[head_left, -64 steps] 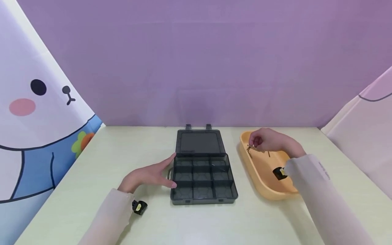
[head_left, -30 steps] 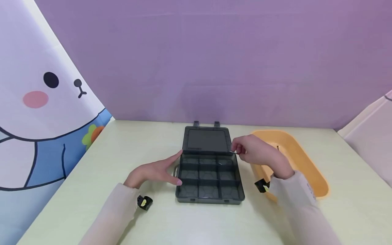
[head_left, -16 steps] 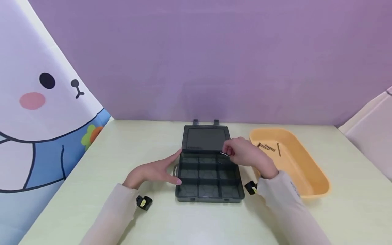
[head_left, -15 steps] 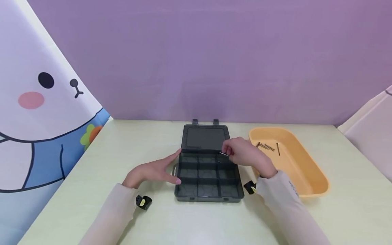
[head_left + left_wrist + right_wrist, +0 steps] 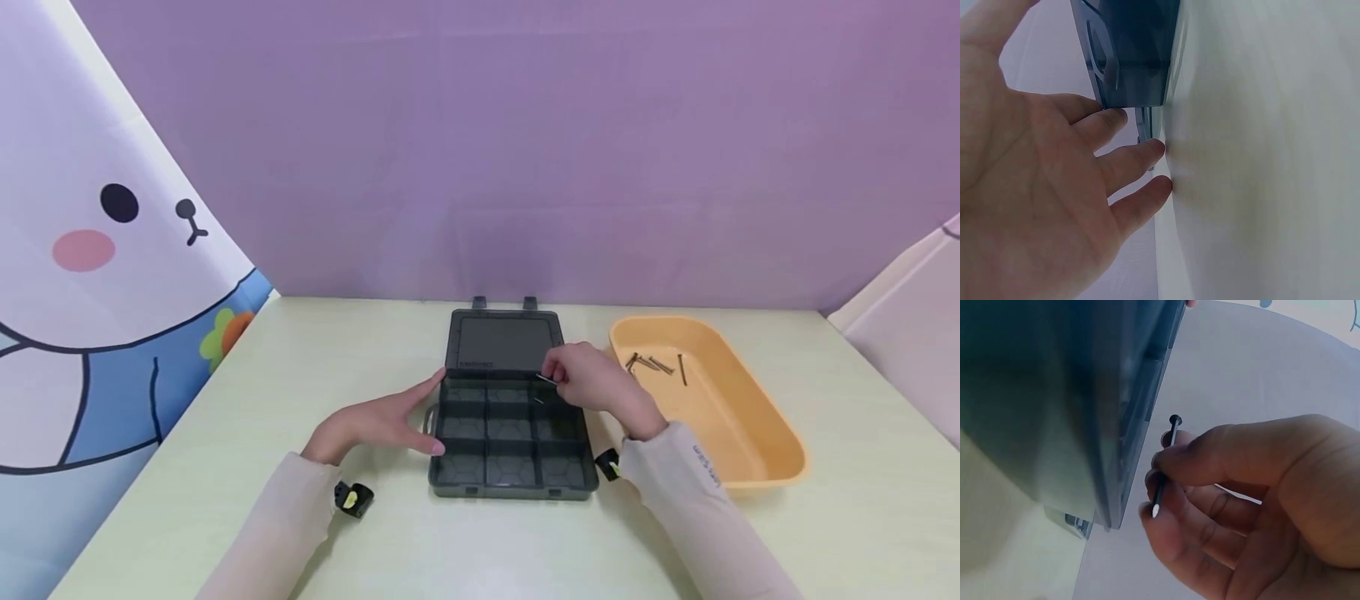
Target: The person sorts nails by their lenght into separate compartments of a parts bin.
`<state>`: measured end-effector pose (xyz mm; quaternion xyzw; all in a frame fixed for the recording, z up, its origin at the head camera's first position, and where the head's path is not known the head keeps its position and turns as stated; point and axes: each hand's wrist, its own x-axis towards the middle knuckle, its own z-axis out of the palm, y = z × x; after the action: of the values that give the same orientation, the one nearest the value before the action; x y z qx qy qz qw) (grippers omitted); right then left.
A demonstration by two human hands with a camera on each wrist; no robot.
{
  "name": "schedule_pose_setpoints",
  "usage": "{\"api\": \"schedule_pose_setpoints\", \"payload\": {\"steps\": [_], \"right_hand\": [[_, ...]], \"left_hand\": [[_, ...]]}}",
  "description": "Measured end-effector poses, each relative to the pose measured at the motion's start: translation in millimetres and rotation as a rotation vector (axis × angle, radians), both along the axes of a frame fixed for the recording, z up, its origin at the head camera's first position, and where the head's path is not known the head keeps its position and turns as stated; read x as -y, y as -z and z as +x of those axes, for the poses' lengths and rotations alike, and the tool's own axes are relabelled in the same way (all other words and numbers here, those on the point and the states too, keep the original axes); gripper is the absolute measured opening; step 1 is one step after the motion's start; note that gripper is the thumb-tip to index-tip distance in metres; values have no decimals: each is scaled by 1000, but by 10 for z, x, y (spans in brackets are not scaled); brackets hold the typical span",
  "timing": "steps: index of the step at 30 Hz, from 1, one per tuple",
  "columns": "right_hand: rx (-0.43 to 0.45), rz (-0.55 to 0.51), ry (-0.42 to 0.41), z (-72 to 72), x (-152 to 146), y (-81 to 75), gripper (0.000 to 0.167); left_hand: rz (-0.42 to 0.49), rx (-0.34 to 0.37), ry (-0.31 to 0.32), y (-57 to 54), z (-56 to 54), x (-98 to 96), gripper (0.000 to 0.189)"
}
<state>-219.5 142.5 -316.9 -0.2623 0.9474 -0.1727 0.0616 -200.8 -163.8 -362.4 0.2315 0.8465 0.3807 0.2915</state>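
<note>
My right hand pinches a nail between thumb and fingers, head at one end and tip at the other. It is over the back right compartment of a dark see-through compartment box, whose lid lies folded back. Inside that compartment a thin shiny nail shows below the held one. My left hand rests at the box's left side, thumb and fingers spread and fairly straight. In the left wrist view two fingertips meet the box's corner near its handle.
To the right of the box stands an orange-yellow tray. Several nails lie toward its back left. A purple cloth hangs behind the pale table. Each wrist wears a small black camera.
My right hand has carried the nail left from the tray to over the box's back right compartment, moving little in the last half second. The left hand has stayed at the box's side.
</note>
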Motion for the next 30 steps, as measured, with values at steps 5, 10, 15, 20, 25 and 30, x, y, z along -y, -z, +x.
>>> {"api": "schedule_pose_setpoints", "payload": {"steps": [5, 10, 15, 20, 25, 30], "right_hand": [[-6, 6, 3, -10, 12, 15, 21], [-9, 0, 11, -18, 17, 2, 22], [11, 2, 7, -12, 1, -26, 20], [18, -19, -1, 17, -47, -95, 20], [17, -38, 15, 20, -130, -183, 19], [-1, -47, 49, 0, -260, -269, 16]], "left_hand": [[-8, 0, -2, 15, 9, 6, 112], [-14, -17, 7, 1, -7, 11, 111], [-11, -7, 6, -12, -4, 9, 111], [-4, 5, -10, 11, 8, 19, 111], [0, -4, -10, 29, 4, 30, 111], [-6, -32, 14, -5, -20, 33, 110]]}}
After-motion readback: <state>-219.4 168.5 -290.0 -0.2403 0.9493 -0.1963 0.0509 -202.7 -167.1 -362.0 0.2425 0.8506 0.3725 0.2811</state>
